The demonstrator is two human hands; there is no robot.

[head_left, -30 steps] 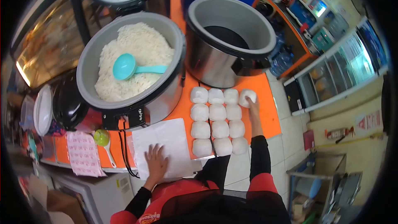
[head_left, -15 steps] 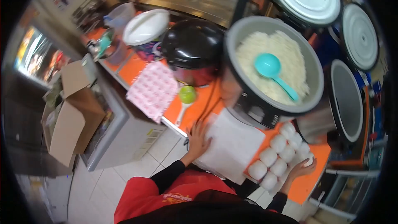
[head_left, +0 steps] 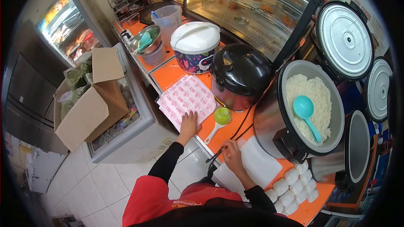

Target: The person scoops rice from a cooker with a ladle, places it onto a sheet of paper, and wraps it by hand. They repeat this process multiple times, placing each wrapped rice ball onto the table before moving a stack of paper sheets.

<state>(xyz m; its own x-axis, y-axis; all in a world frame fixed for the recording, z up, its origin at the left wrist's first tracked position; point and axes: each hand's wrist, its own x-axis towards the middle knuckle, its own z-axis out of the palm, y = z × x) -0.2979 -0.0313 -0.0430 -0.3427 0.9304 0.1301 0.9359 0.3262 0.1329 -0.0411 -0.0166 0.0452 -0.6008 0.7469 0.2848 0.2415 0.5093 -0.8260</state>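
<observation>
Head view: your left hand [head_left: 189, 122] lies flat, fingers spread, on the pink printed wrapper stack [head_left: 186, 99] on the orange bench [head_left: 174, 72]; print unreadable. Your right hand [head_left: 231, 153], open, presses the white paper sheets [head_left: 256, 166], having left the wrapped rice portions [head_left: 294, 180].

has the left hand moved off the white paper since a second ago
Yes. The left hand has left the white paper and now rests on the pink printed sheets, farther from the rice cooker.
</observation>
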